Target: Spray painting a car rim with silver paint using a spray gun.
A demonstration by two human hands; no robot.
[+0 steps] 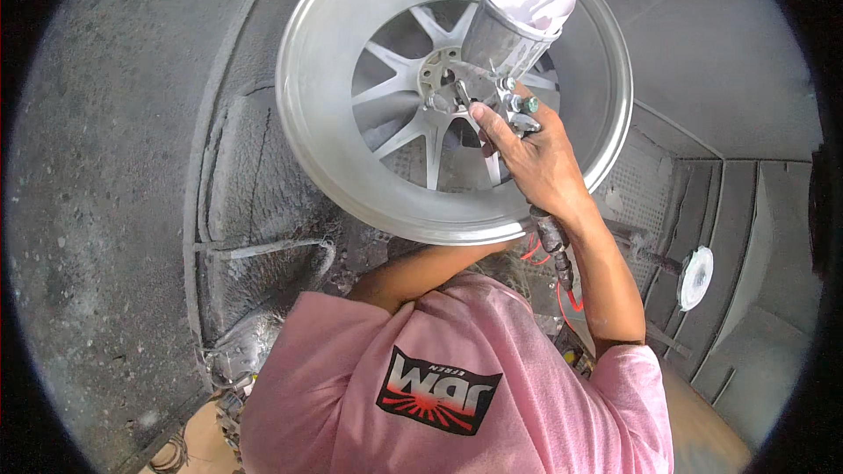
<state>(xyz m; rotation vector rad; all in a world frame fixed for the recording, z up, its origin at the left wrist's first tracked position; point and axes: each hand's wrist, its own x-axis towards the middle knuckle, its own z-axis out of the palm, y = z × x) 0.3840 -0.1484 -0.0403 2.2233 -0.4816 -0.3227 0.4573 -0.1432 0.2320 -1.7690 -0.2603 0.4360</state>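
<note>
My right hand (543, 158) is wrapped round a spray gun (481, 88), its thumb along the gun's back and its palm on the grip. On top of the gun stands a grey metal paint cup (502, 42), tilted, with crumpled white paper or cloth (531, 0) stuffed over its mouth. The gun is over the spokes of a silver car wheel (329, 123), whose open barrel faces up toward me. My left forearm (421, 276) passes beneath the near edge of the wheel, and the left hand is hidden behind it.
A red air hose (571, 300) hangs from a dark coupling (551, 237) under the gun's grip. At the right, a round white disc (696, 278) sits on the end of a dark rod. Grey, dust-coated walls (114, 211) enclose the space, with a perforated panel (645, 180) behind the wheel.
</note>
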